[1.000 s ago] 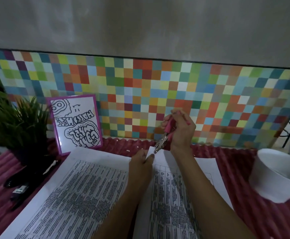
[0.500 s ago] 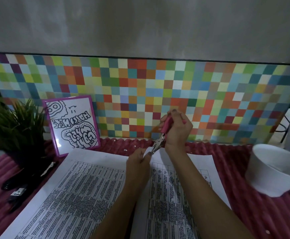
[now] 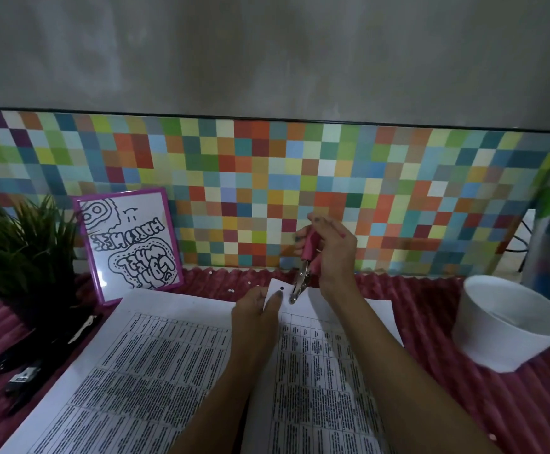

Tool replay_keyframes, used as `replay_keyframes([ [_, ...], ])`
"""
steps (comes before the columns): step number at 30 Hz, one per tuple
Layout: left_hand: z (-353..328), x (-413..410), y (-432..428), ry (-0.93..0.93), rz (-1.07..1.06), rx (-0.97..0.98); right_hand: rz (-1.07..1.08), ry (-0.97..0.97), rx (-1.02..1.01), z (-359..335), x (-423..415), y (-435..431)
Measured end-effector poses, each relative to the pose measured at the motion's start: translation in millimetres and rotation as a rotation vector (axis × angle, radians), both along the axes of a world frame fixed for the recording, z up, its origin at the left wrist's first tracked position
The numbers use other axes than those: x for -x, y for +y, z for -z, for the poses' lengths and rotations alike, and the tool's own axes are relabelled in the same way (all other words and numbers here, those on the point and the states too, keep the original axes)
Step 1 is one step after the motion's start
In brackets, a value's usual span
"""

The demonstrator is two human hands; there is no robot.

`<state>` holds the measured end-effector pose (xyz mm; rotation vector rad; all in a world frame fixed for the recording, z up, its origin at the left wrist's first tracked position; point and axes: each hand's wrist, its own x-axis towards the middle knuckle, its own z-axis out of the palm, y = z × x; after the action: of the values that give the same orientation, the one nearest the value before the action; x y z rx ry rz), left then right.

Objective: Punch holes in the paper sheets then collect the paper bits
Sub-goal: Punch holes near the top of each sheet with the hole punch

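On pink ribbed cloth (image 3: pixel 463 421), against multicolour tiled backsplash (image 3: pixel 267 178): 2 printed paper sheets visible, poss. more stacked under, can't tell. Left sheet (image 3: pixel 129 371) lies flat. Right sheet (image 3: pixel 319 371) has its far corner lifted, w/ 1 punched hole (image 3: pixel 281 289) showing dark near that corner.

Hands, 2 in view. Left hand (image 3: pixel 255 306) pinches the lifted corner of right sheet betw. thumb and fingers, closed on the paper. Right hand (image 3: pixel 332 253) wrapped tight round pink handles of 1 hole punch (image 3: pixel 303 270), handles squeezed together; metal head points down, at the sheet's far edge just right of the hole. Whether the head is biting paper: can't tell.

Paper bits (image 3: pixel 231 290): several small white dots scattered on cloth near the backsplash, left of the hands; too small for a firm count.

Other items: 1 white bowl (image 3: pixel 509 326) at right, well apart from sheets; contents not legible. 1 purple-framed drawing (image 3: pixel 129 244) leaning on backsplash. 1 green plant (image 3: pixel 21 244) far left. Dark tools (image 3: pixel 21 371) beside left sheet, no. and type unclear.
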<state>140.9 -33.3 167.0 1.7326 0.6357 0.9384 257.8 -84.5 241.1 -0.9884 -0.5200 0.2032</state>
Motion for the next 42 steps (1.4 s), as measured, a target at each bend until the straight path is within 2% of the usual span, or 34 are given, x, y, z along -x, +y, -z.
replay_keyframes([
  [7, -1, 0, -1, 0.010, -0.023, 0.003, 0.126, 0.092, -0.027, 5, -23, -35],
  [10, 0, 1, -2, 0.003, -0.018, -0.010, 0.154, 0.116, -0.097, 1, -30, -39],
  [19, -3, 3, -7, 0.002, -0.021, -0.022, 0.195, 0.097, -0.172, 3, -30, -37],
  [26, -5, 2, -9, -0.011, -0.008, -0.004, 0.335, 0.062, -0.135, 3, -31, -36],
  [30, -1, 2, -5, 0.020, 0.006, -0.015, 0.339, 0.037, -0.107, 3, -28, -36],
  [31, -2, 3, -6, 0.026, 0.013, -0.049, 0.330, 0.032, -0.103, 2, -27, -36],
  [32, -3, 3, -5, 0.033, -0.005, -0.160, 0.320, 0.024, -0.101, 1, -26, -36],
  [34, -8, -2, -3, 0.032, -0.052, -0.576, 0.301, 0.000, -0.097, -1, -24, -36],
  [36, -13, -9, -5, 0.047, -0.030, -0.873, 0.288, -0.019, -0.091, -4, -22, -36],
  [38, -20, -16, -9, 0.173, 0.028, -0.974, 0.287, -0.030, -0.086, -4, -21, -36],
  [40, -25, -22, -12, 0.365, 0.121, -0.947, 0.286, -0.029, -0.087, -4, -22, -35],
  [42, -30, -27, -12, 0.478, 0.170, -0.896, 0.265, -0.002, -0.091, -5, -26, -35],
])
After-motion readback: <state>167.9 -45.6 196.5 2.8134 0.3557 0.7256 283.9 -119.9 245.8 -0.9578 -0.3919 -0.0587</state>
